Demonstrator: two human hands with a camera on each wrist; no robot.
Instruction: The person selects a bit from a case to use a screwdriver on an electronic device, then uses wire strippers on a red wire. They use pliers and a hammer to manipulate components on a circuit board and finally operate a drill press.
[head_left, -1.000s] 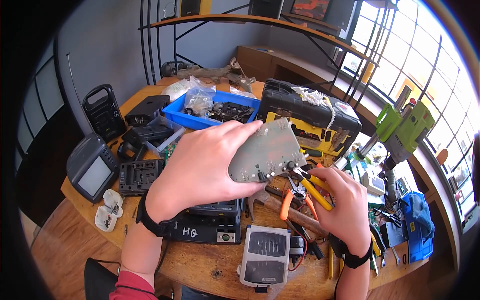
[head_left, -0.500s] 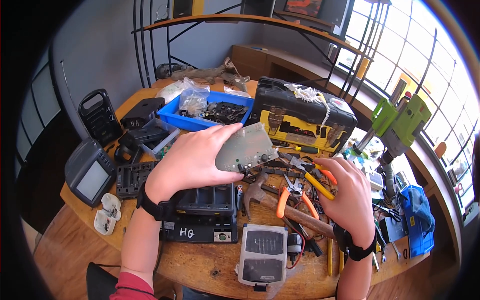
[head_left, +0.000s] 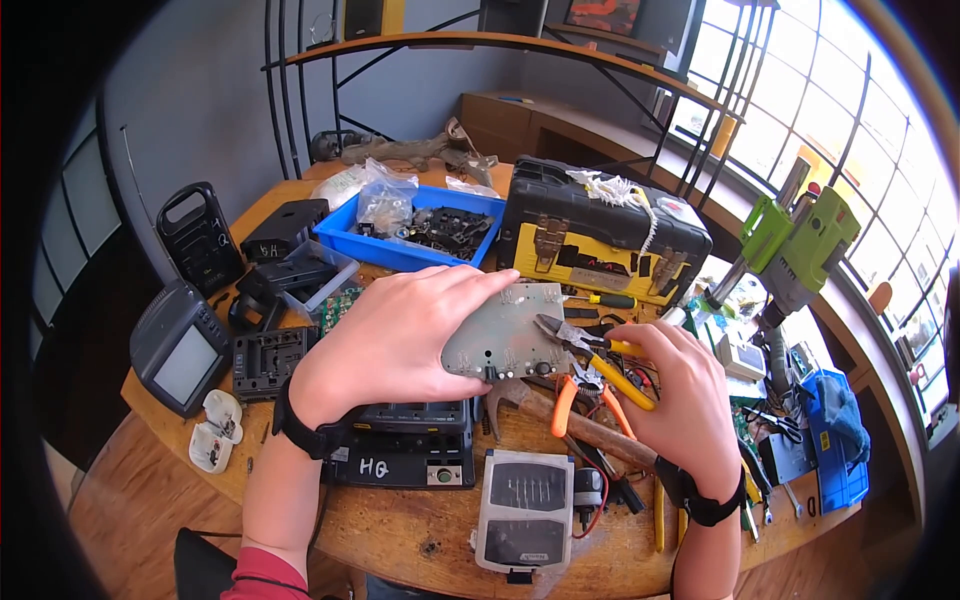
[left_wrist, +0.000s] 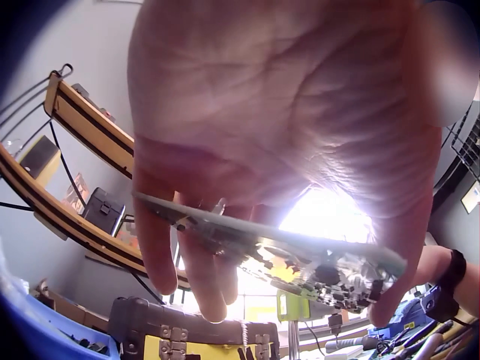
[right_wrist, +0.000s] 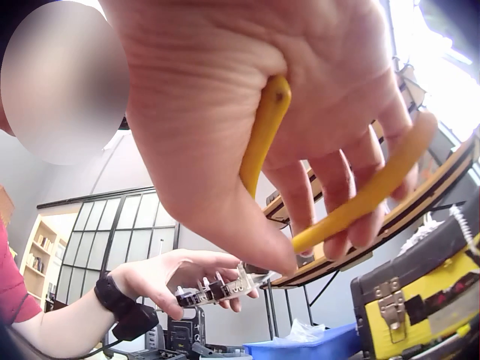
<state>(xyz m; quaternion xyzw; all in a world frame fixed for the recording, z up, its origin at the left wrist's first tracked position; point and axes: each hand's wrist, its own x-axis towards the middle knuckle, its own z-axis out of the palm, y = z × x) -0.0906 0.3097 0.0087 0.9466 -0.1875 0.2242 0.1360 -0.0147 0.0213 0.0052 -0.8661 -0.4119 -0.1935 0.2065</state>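
Note:
The left hand (head_left: 385, 335) grips a grey-green circuit board (head_left: 515, 325) by its left part, thumb at the lower edge and fingers behind the upper one. In the left wrist view the board (left_wrist: 277, 244) lies between thumb and fingers, small parts on its underside. Yellow-handled cutters (head_left: 610, 370) are in the right hand (head_left: 690, 405), their jaws over the board's right part; whether they touch it I cannot tell. The right wrist view shows the hand (right_wrist: 247, 112) around the spread handles (right_wrist: 367, 191), with the board (right_wrist: 217, 291) beyond.
Below the hands lie a hammer (head_left: 600, 437), orange-handled pliers (head_left: 565, 405) and a grey case (head_left: 525, 510). A blue tray (head_left: 400, 255) and a black-yellow toolbox (head_left: 610, 225) stand behind. At left is a small monitor (head_left: 185, 350), at right a green drill (head_left: 815, 250).
The board has turned more level and dropped slightly. After moving off to the right of the board, the cutters have come back over its right part, tips now higher on its face.

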